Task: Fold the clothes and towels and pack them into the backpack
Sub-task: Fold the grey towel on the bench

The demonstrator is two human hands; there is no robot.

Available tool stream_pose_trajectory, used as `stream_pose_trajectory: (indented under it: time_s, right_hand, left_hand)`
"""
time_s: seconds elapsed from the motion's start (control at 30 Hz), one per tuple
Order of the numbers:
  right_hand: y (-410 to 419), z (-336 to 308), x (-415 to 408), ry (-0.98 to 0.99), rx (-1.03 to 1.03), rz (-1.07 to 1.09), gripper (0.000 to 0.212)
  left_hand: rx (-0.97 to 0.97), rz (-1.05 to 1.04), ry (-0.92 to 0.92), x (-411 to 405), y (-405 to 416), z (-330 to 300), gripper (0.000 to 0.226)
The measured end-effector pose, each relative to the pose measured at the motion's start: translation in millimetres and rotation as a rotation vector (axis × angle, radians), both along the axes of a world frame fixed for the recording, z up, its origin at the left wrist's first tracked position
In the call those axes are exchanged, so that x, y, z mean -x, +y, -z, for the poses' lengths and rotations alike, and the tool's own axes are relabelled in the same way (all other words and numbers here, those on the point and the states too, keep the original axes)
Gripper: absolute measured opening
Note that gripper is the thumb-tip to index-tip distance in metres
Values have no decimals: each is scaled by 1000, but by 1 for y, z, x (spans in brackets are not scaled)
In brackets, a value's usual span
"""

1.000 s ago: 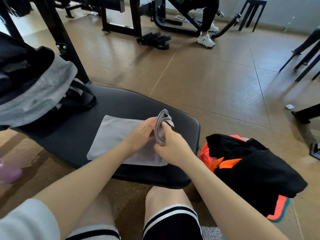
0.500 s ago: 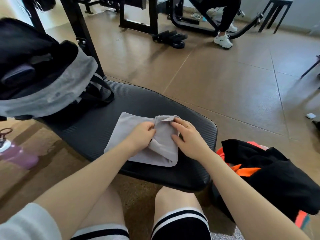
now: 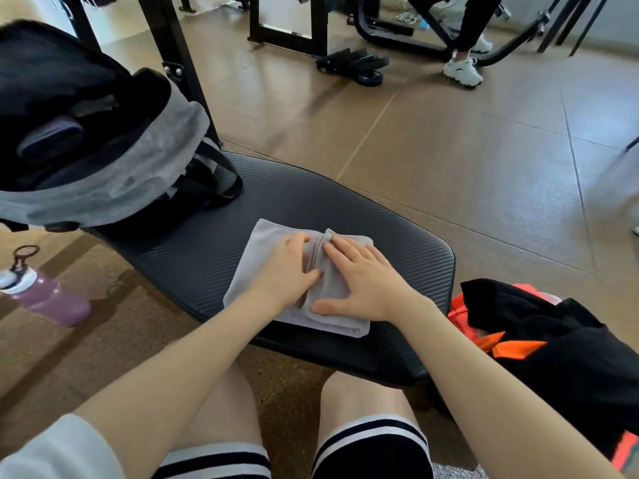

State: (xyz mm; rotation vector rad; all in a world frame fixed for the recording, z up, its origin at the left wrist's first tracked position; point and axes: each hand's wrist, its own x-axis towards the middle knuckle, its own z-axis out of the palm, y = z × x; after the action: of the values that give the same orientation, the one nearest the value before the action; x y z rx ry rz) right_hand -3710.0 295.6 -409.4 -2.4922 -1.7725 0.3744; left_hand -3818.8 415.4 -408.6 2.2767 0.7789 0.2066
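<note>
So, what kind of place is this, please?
Most likely a gym. The grey towel lies on a black padded bench, black weight plates lie on the floor, and dark metal machine frames stand behind them.

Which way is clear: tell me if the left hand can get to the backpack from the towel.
Probably yes. The left hand lies flat on the towel, and only bare bench lies between it and the backpack.
</note>
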Motion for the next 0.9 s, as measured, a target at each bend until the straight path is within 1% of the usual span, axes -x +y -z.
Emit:
stream_pose_trajectory:
  time_s: [0.07,0.1,0.13,0.2,0.27,0.33,0.43,0.47,0.53,0.6,0.63,0.73,0.8,0.83,0.87,0.9]
  right_hand:
    - [0,5,2,18,0,1,123]
    - [1,7,3,24,10,12,122]
    - [2,8,3,32,24,25,122]
    - [6,7,5,49,45,48,119]
    - [9,5,9,47,51,65,113]
    - [11,6,11,35,40,74,112]
    - [11,9,12,40,20,89,116]
    - [11,10,12,41,9,91,118]
    - [11,10,12,51,2,85,121]
    - [11,10,12,72,-6,85,119]
    - [10,10,13,80,-11,93,117]
    - [12,11,27,103,-56,181,118]
    - [20,14,44,140,-163,259,113]
    - [24,17,51,176,-244,292,109]
    - [26,18,57,243,-336,322,105]
    - [26,21,58,366,-434,353,99]
  left_hand:
    - [-190,-53,-10,9,3,-1,52]
    - [-298,-79,35,14,6,-3,50]
    - [-389,-99,125,20,9,-5,49]
    - [-503,-111,328,32,13,-10,51]
    - [-555,-140,430,39,18,-13,50]
    - [-520,-213,495,47,24,-15,52]
    - [-314,-281,581,57,35,-15,61]
    - [-251,-287,590,59,37,-15,59]
    - [-158,-264,590,61,39,-14,48]
    - [-98,-239,537,61,39,-15,40]
    - [-61,-248,461,60,38,-18,39]
    - [23,-326,102,56,30,-30,25]
    - [32,-325,-120,54,20,-37,18]
    - [46,-288,-200,53,14,-40,16]
    - [62,-230,-257,52,7,-41,17]
    - [77,-162,-292,51,0,-39,21]
